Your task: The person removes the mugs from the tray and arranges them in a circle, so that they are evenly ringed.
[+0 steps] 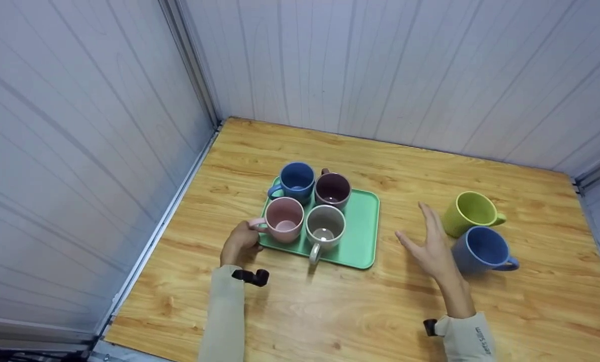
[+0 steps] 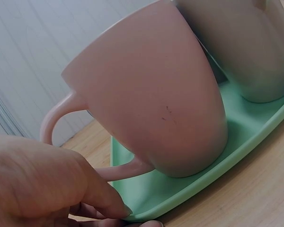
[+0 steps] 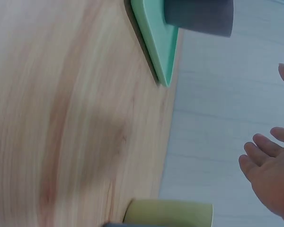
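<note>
- Left hand (image 1: 239, 245): pinching the green tray (image 1: 362, 226) at its near-left corner, under the pink mug (image 1: 284, 234)'s handle.
- Right hand (image 1: 433, 246): hovering well apart from the left, fingers spread, holding nothing.
- Tray: lying nearer the bench (image 1: 289, 317)'s left edge than its right; carrying the pink mug near-left, grey mug (image 1: 325, 223) beside it, left blue mug (image 1: 297, 181) far-left, purple mug (image 1: 332, 190) beside that.
- Yellow mug (image 1: 473, 211), right blue mug (image 1: 481, 251): standing toward the bench's right edge.
- Step (judged): steadying the tray.
- Next move (judged): adding a mug would be calling for a right-hand grip and the tray's bare right side.
</note>
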Motion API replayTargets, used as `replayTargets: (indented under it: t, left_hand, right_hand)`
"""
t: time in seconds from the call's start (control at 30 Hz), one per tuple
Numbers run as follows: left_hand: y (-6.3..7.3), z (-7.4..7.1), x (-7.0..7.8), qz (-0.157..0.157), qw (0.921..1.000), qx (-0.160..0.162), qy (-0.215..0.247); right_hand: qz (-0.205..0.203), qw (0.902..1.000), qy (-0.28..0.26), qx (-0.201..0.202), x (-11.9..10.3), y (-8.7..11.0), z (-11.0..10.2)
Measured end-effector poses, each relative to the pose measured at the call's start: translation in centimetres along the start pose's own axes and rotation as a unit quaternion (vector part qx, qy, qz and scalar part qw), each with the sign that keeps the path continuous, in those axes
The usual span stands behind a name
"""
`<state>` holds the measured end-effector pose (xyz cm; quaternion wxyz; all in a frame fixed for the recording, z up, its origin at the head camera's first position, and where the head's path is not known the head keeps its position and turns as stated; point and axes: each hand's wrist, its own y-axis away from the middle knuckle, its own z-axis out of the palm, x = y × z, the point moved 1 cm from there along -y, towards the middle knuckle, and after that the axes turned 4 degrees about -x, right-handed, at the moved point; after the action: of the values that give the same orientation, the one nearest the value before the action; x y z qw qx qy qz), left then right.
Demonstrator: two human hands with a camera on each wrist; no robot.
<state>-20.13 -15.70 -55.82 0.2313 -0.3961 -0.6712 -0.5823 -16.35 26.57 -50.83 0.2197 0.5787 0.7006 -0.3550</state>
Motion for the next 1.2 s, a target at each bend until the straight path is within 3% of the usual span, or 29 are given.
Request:
replayTargets:
  t: [0.27,0.5,0.77,1.2]
  left_hand:
    - [0.1,-0.5,0.1,0.004,0.9976,-0.001,-0.069]
    - [0.1,-0.5,0.0,0.003,0.9994,-0.007,-0.032]
    - [0.0,-0.6,0.0,0.004,0.9995,-0.008,-0.031]
    - [0.1,-0.4,0.0,-0.002,0.9999,-0.006,0.01]
  right_hand:
    - [-0.026,0.9991,-0.023,-0.024,-1.7,-0.3,2.8]
    - [-0.038,0.9972,-0.021,-0.062,-3.0,-0.3,5.1]
    - [-0.071,0.9934,-0.014,-0.088,-4.3,-0.5,7.2]
    - [-0.038,0.9916,-0.01,-0.123,-5.4,-0.6,9.7]
